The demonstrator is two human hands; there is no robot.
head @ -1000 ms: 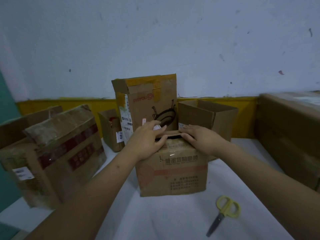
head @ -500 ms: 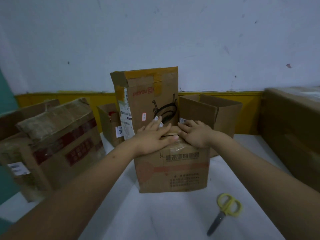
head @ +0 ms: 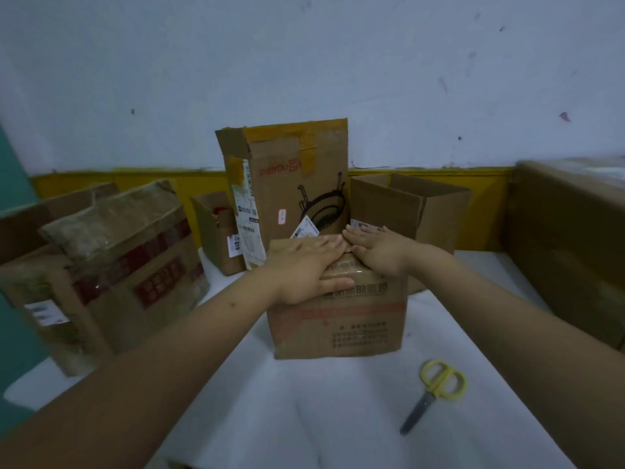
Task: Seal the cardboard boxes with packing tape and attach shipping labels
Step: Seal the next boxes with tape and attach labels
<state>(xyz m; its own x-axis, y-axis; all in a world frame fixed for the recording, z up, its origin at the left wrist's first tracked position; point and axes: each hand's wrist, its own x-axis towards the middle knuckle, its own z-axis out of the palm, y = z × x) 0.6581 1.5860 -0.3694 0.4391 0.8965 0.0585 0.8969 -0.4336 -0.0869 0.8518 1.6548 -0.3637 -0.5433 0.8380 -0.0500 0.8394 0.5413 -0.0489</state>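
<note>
A small cardboard box (head: pixel 351 324) with red and black print stands in the middle of the white table. Its top flaps are folded down. My left hand (head: pixel 306 269) lies flat on the left part of the top, fingers straight and pointing right. My right hand (head: pixel 375 247) presses flat on the right part of the top, fingers straight and pointing left toward the other hand. A white label (head: pixel 304 229) sticks up just behind the box's far edge. No tape roll is in view.
Yellow-handled scissors (head: pixel 434 390) lie on the table (head: pixel 304 411) at the front right. A tall box (head: pixel 287 184) and an open box (head: pixel 416 204) stand behind. Worn boxes (head: pixel 111 265) crowd the left, a large box (head: pixel 571 242) the right.
Both hands have gone from holding the flaps near the centre gap to lying flat on the closed top. The dark gap between the flaps has closed.
</note>
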